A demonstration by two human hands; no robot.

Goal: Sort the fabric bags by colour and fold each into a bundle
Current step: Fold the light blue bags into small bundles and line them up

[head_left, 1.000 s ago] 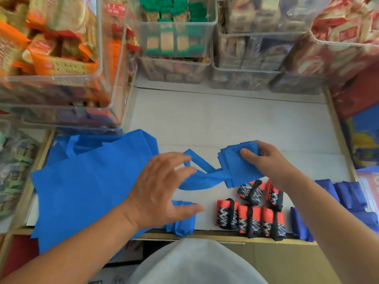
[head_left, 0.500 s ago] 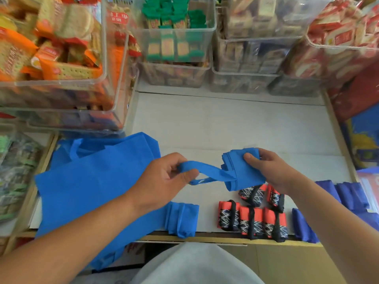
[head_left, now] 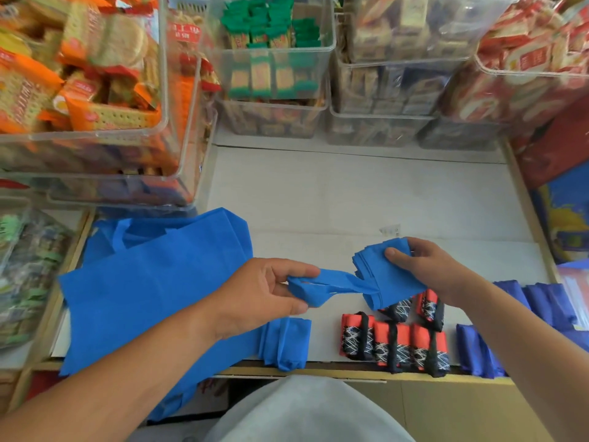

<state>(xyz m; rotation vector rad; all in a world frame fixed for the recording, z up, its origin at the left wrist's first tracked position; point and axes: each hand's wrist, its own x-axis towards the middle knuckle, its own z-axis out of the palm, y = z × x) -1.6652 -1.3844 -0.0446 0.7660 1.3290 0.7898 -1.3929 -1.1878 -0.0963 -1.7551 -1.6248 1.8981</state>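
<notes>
Flat blue bags [head_left: 143, 298] piled well left of the red bundles [head_left: 395, 342]. Left hand [head_left: 264, 295] pinches the handles [head_left: 344, 282] of a folded blue bag [head_left: 392, 282], held just above the red bundles. Right hand [head_left: 424, 266] grips the folded part, thumb on top. Blue bundle [head_left: 287, 342] just left of the red bundles; dark blue bundles [head_left: 478, 352] just right.

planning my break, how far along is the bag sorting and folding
Done: red-and-black patterned fabric bundles, dark blue fabric bundles and one bright blue fabric bundle lie in front. In hand: the right hand grips a folded bright blue bag; the left hand pinches its handles. Left: the flat unfolded bright blue bags.
</notes>
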